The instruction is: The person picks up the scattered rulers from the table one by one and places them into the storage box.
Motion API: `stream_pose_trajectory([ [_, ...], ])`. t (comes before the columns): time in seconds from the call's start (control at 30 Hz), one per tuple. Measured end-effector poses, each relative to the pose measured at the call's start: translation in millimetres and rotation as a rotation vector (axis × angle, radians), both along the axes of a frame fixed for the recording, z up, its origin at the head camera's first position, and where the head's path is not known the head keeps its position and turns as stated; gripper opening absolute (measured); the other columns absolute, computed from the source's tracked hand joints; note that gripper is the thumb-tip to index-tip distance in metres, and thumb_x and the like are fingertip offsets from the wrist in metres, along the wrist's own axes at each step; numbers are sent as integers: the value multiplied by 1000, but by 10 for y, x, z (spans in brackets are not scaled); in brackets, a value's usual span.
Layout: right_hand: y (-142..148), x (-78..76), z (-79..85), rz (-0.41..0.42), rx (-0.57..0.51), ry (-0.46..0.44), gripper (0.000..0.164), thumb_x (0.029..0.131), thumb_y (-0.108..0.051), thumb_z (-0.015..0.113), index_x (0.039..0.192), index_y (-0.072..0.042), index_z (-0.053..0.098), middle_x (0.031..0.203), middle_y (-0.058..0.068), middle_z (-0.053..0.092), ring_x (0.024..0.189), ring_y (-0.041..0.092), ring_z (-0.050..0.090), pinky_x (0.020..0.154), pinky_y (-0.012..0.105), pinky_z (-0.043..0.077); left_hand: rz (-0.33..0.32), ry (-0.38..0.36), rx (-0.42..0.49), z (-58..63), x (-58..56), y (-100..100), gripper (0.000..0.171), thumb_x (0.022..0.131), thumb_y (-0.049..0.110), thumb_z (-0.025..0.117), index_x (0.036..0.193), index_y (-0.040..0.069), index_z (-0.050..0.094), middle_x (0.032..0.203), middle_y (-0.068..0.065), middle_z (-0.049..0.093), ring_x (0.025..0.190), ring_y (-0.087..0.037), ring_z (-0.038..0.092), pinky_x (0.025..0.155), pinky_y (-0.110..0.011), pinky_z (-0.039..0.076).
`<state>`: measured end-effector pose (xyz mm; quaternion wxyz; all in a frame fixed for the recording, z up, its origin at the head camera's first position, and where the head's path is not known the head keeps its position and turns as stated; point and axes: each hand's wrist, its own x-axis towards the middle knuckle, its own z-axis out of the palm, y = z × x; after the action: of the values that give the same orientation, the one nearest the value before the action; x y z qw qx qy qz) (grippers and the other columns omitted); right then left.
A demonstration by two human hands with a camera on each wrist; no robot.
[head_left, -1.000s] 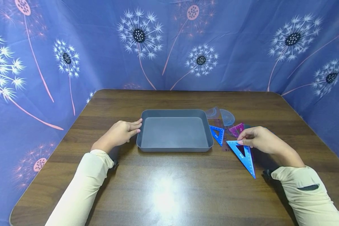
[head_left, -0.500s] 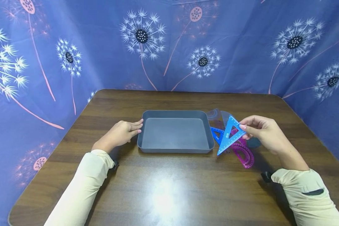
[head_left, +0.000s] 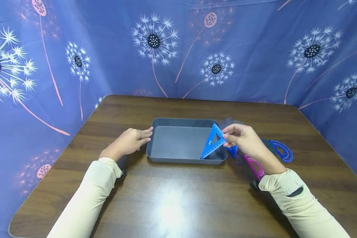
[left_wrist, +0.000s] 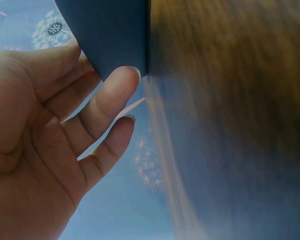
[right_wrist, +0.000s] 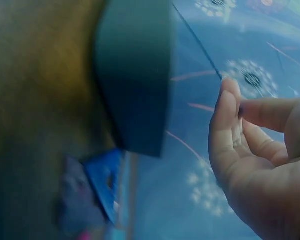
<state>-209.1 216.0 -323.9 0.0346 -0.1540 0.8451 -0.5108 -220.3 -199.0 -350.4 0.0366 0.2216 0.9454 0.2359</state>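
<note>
A tray (head_left: pixel 172 142) sits on a table (head_left: pixel 122 198), a curtain (head_left: pixel 113 59) hanging behind it. At the tray's left end, a left hand (head_left: pixel 129 140) touches the wall; at its right end, a right hand (head_left: pixel 245 137) holds a large triangle ruler (head_left: pixel 208 147) over the tray's right part, contact unclear. Just right of the tray lies a small triangle ruler (head_left: pixel 233 151); farther right, one protractor (head_left: pixel 260 173) lies toward the front, another (head_left: pixel 289 153) beyond it.

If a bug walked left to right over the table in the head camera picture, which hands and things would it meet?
Left hand → gray tray → blue triangle, seen against the tray's right part → right hand, pinching that triangle → blue protractor.
</note>
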Motion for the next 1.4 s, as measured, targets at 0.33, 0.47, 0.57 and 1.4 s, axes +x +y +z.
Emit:
stream_pose_trajectory([
  [0.33,-248,0,-255,22,139,87,30,95,2,62,125,2,61,89,15,66,72,21,69,67,29,59,-4,-1,6,-6,11,-3,41,102,20,59,139,5,56,152,-3,43,50,-13,60,57,-27,50],
  [0.47,-324,37,-277,43,246,192,29,95,0,64,122,-7,70,87,6,65,68,15,61,59,26,52,-7,15,11,-26,14,-8,40,101,19,60,138,5,56,150,-4,45,49,-10,56,56,-27,48],
  [0.57,-365,73,-285,71,321,243,23,94,-1,65,112,-10,77,85,1,62,64,12,51,54,25,42,0,19,16,-33,15,-4,40,101,19,60,138,5,57,149,-4,46,49,-10,56,56,-27,48],
  [1.4,-608,393,-335,188,628,123,56,104,-51,43,136,-9,62,116,4,57,101,17,55,81,38,47,-5,23,31,-58,15,41,40,101,19,60,137,3,56,149,-4,46,51,-14,60,63,-28,51],
])
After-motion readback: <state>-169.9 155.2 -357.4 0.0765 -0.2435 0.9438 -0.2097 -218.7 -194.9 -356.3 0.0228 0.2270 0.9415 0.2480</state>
